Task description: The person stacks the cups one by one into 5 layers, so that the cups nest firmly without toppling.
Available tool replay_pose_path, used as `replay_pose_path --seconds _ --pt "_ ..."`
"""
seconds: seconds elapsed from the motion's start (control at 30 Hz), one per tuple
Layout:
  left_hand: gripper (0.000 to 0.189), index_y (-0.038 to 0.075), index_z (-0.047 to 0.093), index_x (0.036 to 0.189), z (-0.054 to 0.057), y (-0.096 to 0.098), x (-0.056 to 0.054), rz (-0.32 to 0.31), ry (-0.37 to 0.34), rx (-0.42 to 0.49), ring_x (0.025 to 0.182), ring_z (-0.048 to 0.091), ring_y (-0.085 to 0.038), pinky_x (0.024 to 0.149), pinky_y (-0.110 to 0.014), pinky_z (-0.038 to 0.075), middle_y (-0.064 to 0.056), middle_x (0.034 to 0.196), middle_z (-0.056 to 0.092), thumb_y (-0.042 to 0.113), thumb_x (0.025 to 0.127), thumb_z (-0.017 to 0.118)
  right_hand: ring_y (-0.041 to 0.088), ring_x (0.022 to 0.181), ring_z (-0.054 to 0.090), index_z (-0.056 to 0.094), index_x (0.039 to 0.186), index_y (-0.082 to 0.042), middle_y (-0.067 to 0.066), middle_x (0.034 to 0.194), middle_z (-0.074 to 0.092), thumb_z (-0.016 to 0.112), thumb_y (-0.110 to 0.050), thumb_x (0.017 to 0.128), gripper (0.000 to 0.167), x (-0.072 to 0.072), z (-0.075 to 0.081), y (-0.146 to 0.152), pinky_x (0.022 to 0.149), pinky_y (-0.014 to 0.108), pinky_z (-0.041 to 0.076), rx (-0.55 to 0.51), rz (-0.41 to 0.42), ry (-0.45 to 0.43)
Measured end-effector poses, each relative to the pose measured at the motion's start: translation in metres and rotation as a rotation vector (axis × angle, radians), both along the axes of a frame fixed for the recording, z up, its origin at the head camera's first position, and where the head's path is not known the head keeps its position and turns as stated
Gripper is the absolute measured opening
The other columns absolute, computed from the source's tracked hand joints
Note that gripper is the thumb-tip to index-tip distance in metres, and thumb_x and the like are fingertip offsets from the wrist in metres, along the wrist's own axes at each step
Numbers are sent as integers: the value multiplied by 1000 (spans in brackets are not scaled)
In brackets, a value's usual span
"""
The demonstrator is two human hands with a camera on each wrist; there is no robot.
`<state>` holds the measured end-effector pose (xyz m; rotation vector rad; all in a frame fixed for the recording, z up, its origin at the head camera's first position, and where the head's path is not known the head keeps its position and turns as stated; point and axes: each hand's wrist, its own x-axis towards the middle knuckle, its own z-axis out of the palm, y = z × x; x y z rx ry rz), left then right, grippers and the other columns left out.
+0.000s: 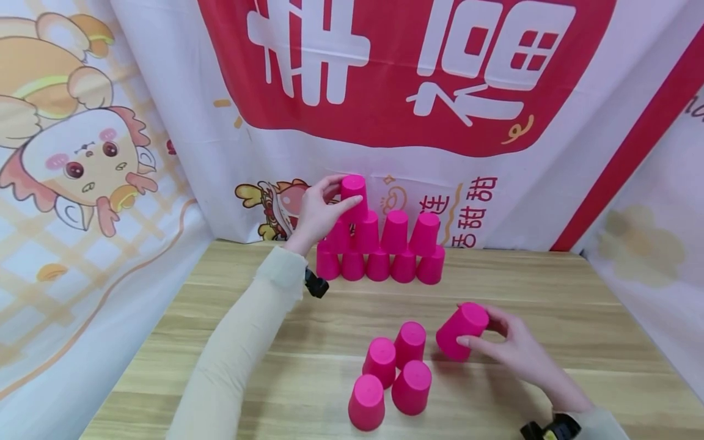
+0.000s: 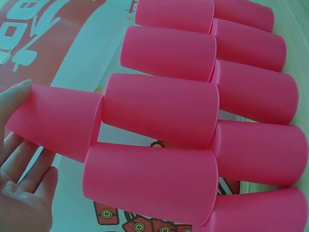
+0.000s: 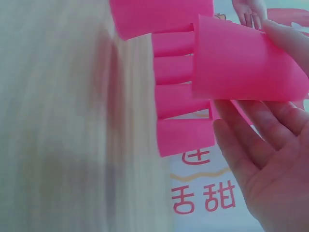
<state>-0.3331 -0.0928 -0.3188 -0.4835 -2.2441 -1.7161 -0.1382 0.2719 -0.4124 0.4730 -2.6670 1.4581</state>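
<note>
At the back of the table, my left hand (image 1: pixel 319 211) pinches a pink cup (image 1: pixel 354 197), upside down, between thumb and fingers. Its rim meets the narrow ends of two cups at the left of the upper row (image 2: pixel 159 106). That row stands on a longer bottom row (image 1: pixel 377 266) of inverted pink cups. My right hand (image 1: pixel 514 348) grips another pink cup (image 1: pixel 461 333), tilted with its closed end towards the hand, at the right front. In the right wrist view the thumb and fingers lie on either side of this cup (image 3: pixel 246 63).
Several loose pink cups stand inverted at the front middle, one of them a cup (image 1: pixel 366 402) nearest me. A printed cloth (image 1: pixel 385 137) hangs right behind the stacked rows. The wooden table (image 1: pixel 528 281) has cloth walls on its left and right sides.
</note>
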Motion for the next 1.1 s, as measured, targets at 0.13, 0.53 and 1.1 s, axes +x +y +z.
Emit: replay_pose_path --seconds 0.13,0.53,1.1 --pt "55 22 60 139 0 -1 -1 -3 -11 -1 119 60 -10 96 -31 52 7 129 66 37 90 80 15 102 65 65 131 -9 0 112 72 86 -18 85 51 -8 12 -6 86 27 53 -50 -42 29" --pt "58 21 58 141 -1 -3 -2 8 -22 -1 121 59 -13 99 -32 51 4 131 64 38 90 80 17 106 64 57 137 -12 4 118 70 84 -23 87 58 -41 36 -19 87 23 53 -119 -105 85" --pt "67 22 54 147 -3 -12 8 -2 20 12 131 53 -14 109 -40 43 7 143 57 31 88 83 20 108 64 60 140 -19 2 125 68 83 -19 87 58 -91 86 -49 84 26 55 -280 -79 251"
